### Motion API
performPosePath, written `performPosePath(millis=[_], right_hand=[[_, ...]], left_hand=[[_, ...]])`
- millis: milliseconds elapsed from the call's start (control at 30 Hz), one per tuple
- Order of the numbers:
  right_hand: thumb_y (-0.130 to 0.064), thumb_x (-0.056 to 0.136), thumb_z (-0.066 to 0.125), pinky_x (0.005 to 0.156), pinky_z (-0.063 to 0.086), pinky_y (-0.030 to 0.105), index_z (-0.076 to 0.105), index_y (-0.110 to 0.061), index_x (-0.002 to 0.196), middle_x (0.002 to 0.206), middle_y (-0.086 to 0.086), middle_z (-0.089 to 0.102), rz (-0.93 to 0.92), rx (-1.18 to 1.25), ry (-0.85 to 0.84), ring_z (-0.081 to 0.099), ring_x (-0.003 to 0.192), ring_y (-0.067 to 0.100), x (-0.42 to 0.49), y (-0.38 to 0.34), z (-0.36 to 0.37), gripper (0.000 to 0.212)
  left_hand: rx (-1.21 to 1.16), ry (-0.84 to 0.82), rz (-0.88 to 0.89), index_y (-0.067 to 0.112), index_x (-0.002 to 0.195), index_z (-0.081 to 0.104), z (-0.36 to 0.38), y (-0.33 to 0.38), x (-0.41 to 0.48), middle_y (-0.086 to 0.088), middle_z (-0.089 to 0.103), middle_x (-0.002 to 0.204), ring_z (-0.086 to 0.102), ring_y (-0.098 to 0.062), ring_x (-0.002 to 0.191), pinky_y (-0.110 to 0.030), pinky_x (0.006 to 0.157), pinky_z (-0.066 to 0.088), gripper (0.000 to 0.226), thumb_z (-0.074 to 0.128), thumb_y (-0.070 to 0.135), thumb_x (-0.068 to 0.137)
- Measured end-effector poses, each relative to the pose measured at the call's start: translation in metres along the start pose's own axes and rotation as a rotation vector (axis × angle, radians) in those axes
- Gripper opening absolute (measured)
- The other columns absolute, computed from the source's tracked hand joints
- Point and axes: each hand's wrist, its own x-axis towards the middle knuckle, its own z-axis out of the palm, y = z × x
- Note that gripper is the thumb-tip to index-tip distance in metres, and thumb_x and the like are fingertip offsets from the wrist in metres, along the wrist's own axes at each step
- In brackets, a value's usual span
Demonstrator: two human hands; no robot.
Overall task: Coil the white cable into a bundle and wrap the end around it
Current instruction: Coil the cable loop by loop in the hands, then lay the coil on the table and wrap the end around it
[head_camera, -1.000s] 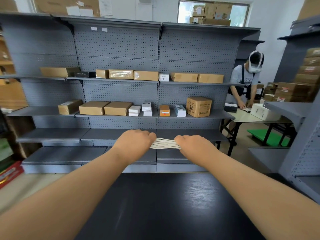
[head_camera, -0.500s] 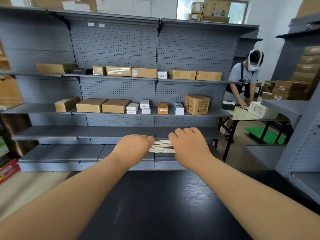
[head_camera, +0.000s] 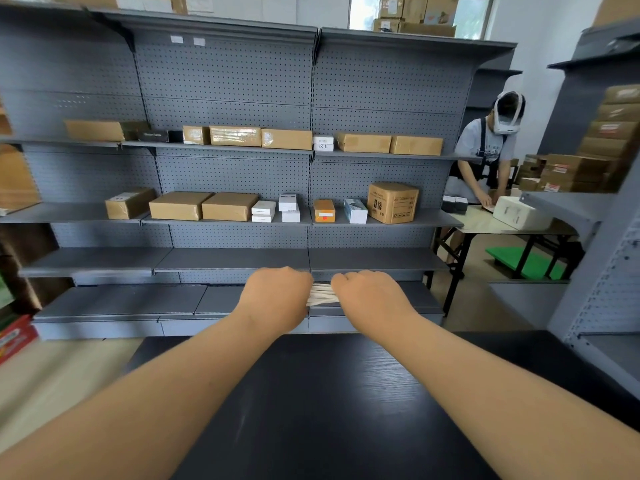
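**Cable bundle held between two hands over a dark table**

At the lower left edge of the frame a red pack [head_camera: 14, 336] lies by the floor. Grey pegboard shelves [head_camera: 225, 81] fill the upper left and centre. Brown cartons [head_camera: 178, 206] and small white boxes [head_camera: 263, 211] stand on the middle levels.

In the centre both forearms reach forward over a black table [head_camera: 329, 410]. The left hand [head_camera: 277, 297], back upward, has its fingers curled under and closed on the left end of the cable [head_camera: 320, 294]. The white cable is gathered into several parallel strands. These run roughly level across the short gap between the hands, at the centre of the frame, in front of the lowest shelf. The right hand [head_camera: 369, 299], also back upward, has its fingers curled down and closed on the right end of the bundle. The fingertips of both hands are hidden behind the knuckles. The hands are near each other but apart. Whether an end is wound round the strands cannot be told.

At the upper right a second person [head_camera: 485, 157] in a white headset bends over a pale table [head_camera: 478, 221] bearing a white box [head_camera: 519, 213]. Beneath it a green board [head_camera: 526, 265] lies on the floor. At the right edge, stacked cartons [head_camera: 571, 171] sit behind a grey rack [head_camera: 588, 265].
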Motion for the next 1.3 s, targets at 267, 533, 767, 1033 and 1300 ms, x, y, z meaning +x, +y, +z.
performPosePath(millis=[267, 533, 767, 1033, 1300], right_hand=[[-0.021, 0.035, 0.084, 0.039, 0.022, 0.021, 0.057, -0.018, 0.069, 0.054, -0.004, 0.053, 0.021, -0.025, -0.024, 0.051, 0.044, 0.016, -0.016, 0.007, 0.009, 0.043], [-0.021, 0.090, 0.048, 0.068, 0.042, 0.038, 0.042, -0.010, 0.117, 0.109, 0.009, 0.055, 0.105, 0.077, -0.267, 0.056, 0.094, 0.032, -0.030, 0.003, 0.017, 0.030], [-0.015, 0.093, 0.039, 0.069, 0.043, 0.039, 0.046, -0.009, 0.108, 0.106, 0.010, 0.060, 0.151, 0.075, -0.371, 0.060, 0.093, 0.035, -0.042, -0.006, 0.037, 0.017], [-0.041, 0.088, 0.052, 0.082, 0.044, 0.038, 0.042, -0.015, 0.123, 0.121, 0.007, 0.054, 0.296, 0.200, -0.405, 0.051, 0.110, 0.028, -0.077, 0.001, 0.058, 0.044], [-0.069, 0.083, 0.037, 0.098, 0.036, 0.037, 0.038, -0.021, 0.136, 0.131, 0.001, 0.050, 0.391, 0.364, -0.468, 0.041, 0.121, 0.021, -0.128, 0.046, 0.080, 0.072]], left_hand=[[0.031, 0.146, 0.230, 0.013, 0.071, 0.053, 0.022, -0.013, -0.009, 0.000, 0.058, 0.057, 0.056, -0.021, 0.045, -0.021, 0.039, 0.027, 0.033, 0.081, 0.024, 0.057], [0.015, -0.002, 0.244, 0.012, 0.110, 0.040, 0.043, -0.012, -0.011, -0.007, 0.059, 0.103, 0.059, -0.030, 0.090, -0.033, 0.062, 0.034, 0.019, 0.040, 0.023, 0.095], [-0.027, -0.043, 0.345, 0.012, 0.109, 0.041, 0.062, -0.006, -0.006, -0.007, 0.059, 0.101, 0.059, -0.030, 0.090, -0.034, 0.062, 0.037, 0.018, 0.040, 0.024, 0.096], [-0.048, -0.104, 0.403, 0.014, 0.111, 0.040, 0.088, 0.029, 0.005, -0.005, 0.060, 0.105, 0.060, -0.029, 0.094, -0.034, 0.064, 0.037, 0.019, 0.040, 0.025, 0.096], [-0.051, -0.163, 0.430, 0.015, 0.113, 0.040, 0.103, 0.096, 0.021, -0.005, 0.058, 0.105, 0.059, -0.029, 0.094, -0.033, 0.062, 0.036, 0.020, 0.042, 0.024, 0.095]])
